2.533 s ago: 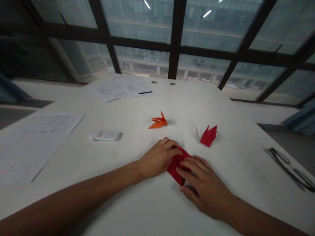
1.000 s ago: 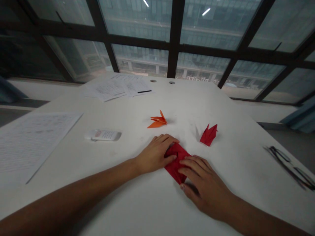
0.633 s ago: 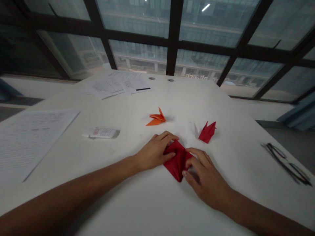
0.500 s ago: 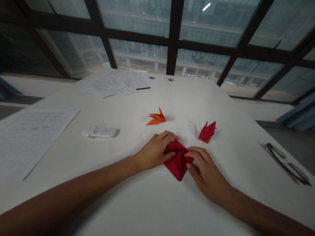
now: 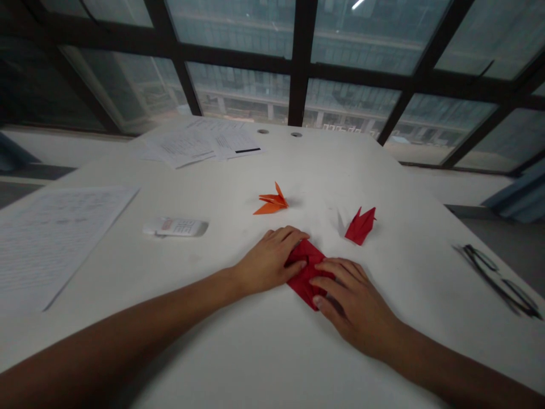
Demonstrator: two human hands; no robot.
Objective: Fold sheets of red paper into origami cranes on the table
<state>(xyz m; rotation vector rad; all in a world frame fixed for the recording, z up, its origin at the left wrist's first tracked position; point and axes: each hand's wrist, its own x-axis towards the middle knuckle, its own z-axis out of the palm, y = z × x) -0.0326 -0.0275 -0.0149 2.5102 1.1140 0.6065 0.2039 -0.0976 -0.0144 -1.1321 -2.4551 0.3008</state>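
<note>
A white table (image 5: 238, 352) spreads beneath both hands. The left hand (image 5: 269, 260) and right hand (image 5: 356, 301), fingers parted, rest on folded red paper (image 5: 303, 279) between them; past their fingertips sit small orange (image 5: 272, 204) and red figures (image 5: 360, 227).

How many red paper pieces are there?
2: the folded sheet touched by the left hand and right hand, and the red figure beyond the latter. Hands could hide more.

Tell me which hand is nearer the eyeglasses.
Right. The right hand touches the right side of the red folded paper, left of the eyeglasses; the left hand touches that paper's left side, farther from them.
</note>
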